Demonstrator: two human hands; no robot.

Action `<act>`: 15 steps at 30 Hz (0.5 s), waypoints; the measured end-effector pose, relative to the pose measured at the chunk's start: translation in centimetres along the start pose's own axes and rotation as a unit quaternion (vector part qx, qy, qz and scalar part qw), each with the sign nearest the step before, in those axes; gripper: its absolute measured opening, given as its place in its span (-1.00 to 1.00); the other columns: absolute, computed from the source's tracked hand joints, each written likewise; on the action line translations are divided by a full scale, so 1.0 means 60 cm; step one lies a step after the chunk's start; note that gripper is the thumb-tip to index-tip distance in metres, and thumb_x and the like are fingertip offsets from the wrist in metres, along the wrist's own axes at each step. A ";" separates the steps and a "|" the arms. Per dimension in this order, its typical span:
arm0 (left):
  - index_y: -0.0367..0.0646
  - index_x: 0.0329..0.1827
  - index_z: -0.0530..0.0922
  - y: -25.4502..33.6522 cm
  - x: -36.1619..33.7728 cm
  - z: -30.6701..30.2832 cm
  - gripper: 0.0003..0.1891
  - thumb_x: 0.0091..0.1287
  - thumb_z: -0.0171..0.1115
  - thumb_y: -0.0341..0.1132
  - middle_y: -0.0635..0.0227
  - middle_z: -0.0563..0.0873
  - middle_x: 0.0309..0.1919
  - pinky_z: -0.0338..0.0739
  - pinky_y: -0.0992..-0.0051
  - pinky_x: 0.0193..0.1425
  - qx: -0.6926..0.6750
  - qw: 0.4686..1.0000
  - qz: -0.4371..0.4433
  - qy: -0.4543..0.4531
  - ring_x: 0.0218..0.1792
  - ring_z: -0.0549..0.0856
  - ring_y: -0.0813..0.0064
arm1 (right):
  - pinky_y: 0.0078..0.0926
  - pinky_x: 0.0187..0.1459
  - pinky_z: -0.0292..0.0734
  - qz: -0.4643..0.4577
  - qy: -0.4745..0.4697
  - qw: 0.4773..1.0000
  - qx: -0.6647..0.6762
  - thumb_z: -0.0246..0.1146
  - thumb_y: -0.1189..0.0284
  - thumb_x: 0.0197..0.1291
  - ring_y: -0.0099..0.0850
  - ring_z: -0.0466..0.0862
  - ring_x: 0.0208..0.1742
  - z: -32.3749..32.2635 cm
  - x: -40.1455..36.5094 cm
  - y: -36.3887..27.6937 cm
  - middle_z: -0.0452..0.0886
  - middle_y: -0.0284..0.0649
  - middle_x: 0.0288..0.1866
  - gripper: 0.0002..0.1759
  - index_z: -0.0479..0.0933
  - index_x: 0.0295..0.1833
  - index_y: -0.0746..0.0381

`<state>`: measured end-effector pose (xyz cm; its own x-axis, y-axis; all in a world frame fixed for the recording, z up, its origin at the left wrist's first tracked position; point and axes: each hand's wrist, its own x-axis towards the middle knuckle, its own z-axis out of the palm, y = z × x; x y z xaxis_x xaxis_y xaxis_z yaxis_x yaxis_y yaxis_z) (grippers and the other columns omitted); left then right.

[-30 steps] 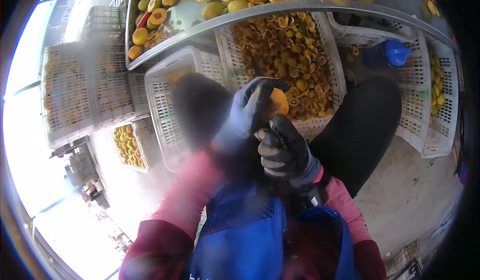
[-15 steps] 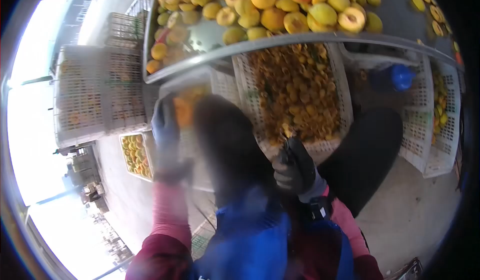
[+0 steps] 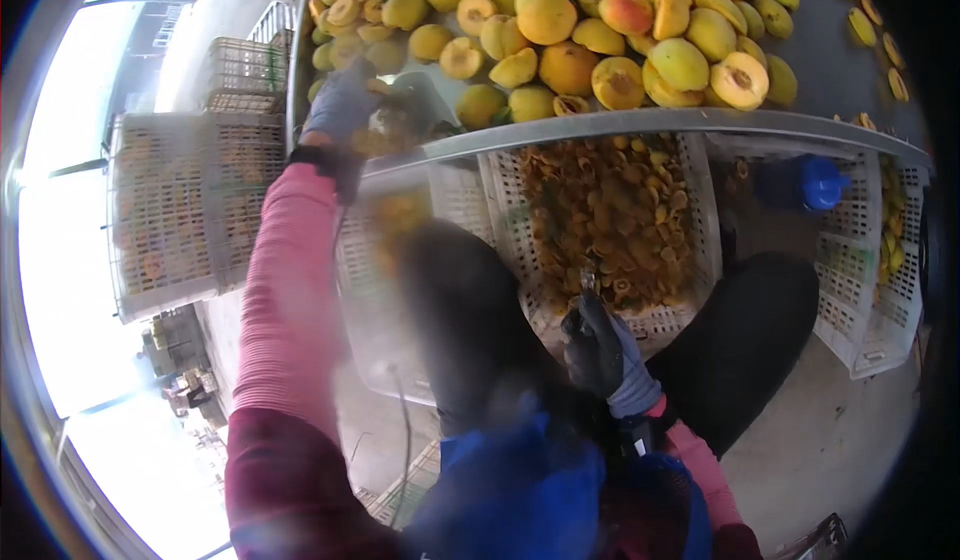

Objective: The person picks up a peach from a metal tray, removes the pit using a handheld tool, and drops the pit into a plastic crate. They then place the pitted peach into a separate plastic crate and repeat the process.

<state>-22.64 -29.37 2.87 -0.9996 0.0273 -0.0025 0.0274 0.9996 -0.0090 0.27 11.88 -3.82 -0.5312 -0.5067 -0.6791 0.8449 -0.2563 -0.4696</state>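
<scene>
My left hand (image 3: 343, 102), in a grey glove, reaches over the near left edge of a metal table (image 3: 430, 100), beside yellow-green stone fruit (image 3: 545, 20), many of them halved. Blur hides its fingers, so whether it holds a fruit cannot be told. Low between my knees, my right hand (image 3: 603, 350), in a black and grey glove, is closed around a small hand tool (image 3: 588, 280) with a metal tip pointing up. The tip is in front of a white crate (image 3: 505, 215) of brown pits and fruit scraps (image 3: 605, 210) under the table edge.
A blurred white crate (image 3: 350, 280) stands by my left knee, some orange fruit visible in it. Stacked crates (image 3: 160, 210) stand at the far left. Under the table's right side are a blue container (image 3: 822, 182) and white crates (image 3: 840, 300), with fruit in the outer one.
My left hand has gone up from the left crate, where it held an orange fruit piece, to the table. The fruit bit at the tool's tip no longer shows. The view has shifted.
</scene>
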 end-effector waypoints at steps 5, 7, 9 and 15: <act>-0.20 -0.22 0.45 0.165 -0.088 -0.024 -0.68 0.06 0.38 -0.31 0.29 0.60 -0.38 0.49 0.53 -0.37 -0.274 0.958 0.020 0.079 -0.41 0.56 0.56 | -0.67 -0.60 0.30 -0.419 0.041 0.884 -0.204 0.03 0.33 0.36 -0.54 0.43 -0.60 -0.001 0.007 -0.012 0.51 -0.29 -0.33 -0.74 0.41 0.03 0.26; -0.24 0.01 0.47 0.310 -0.162 -0.074 -0.62 0.14 0.31 -0.37 0.25 0.60 -0.22 0.51 0.54 -0.18 -0.414 0.909 -0.026 -0.027 -0.27 0.57 0.54 | -0.66 -0.56 0.35 -0.219 -0.030 0.975 0.028 0.00 0.40 0.35 -0.54 0.45 -0.55 0.026 -0.034 -0.040 0.52 -0.27 -0.24 -0.67 0.32 0.18 0.26; -0.26 0.05 0.46 0.371 -0.222 -0.066 -0.69 0.27 0.20 -0.37 0.29 0.60 -0.14 0.48 0.57 -0.07 -0.440 0.895 0.047 -0.061 -0.16 0.59 0.55 | -0.64 -0.52 0.39 -0.238 -0.074 0.967 -0.049 -0.01 0.44 0.35 -0.55 0.46 -0.52 0.042 -0.051 -0.058 0.52 -0.25 -0.17 -0.61 0.25 0.27 0.24; -0.31 -0.01 0.50 0.500 -0.309 -0.061 -0.66 0.48 -0.09 -0.19 0.26 0.62 -0.20 0.50 0.54 -0.07 -0.646 0.740 -0.178 -0.048 -0.18 0.61 0.51 | -0.23 -0.11 0.49 -0.374 0.025 0.880 -0.292 0.13 0.44 0.26 -0.05 0.59 -0.10 0.038 -0.055 -0.022 0.52 0.10 -0.06 -0.65 0.38 0.13 0.32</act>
<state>-3.30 0.13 6.30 -0.9365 -0.1780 -0.3021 -0.3252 0.1182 0.9382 1.06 12.02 0.31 -0.9389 -0.3360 -0.0744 0.0891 -0.0284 -0.9956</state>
